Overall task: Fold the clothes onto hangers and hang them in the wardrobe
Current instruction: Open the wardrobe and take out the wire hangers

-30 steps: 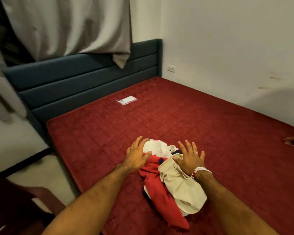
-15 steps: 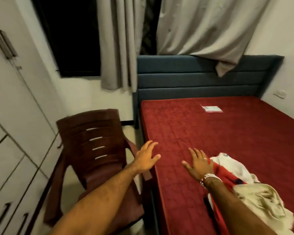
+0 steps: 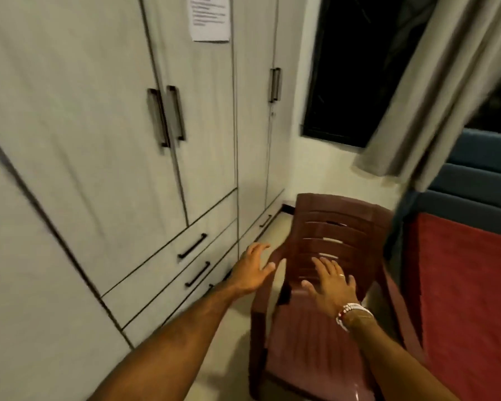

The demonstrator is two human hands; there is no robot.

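left hand (image 3: pixel 250 272): fingers spread, holds nothing | right hand (image 3: pixel 331 286): fingers spread, holds nothing | chair (image 3: pixel 327 328): under right hand | wardrobe (image 3: pixel 104 134): left of left hand, doors closed

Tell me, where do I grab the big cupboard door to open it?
Probably its long dark handle. The bar runs upright and stands off the wardrobe door, leaving a gap, so come from the front and curl your fingers around its middle, then pull toward you.

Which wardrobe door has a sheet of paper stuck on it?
The middle door, whose handle is the right one of the close pair; only it has paper near its top.
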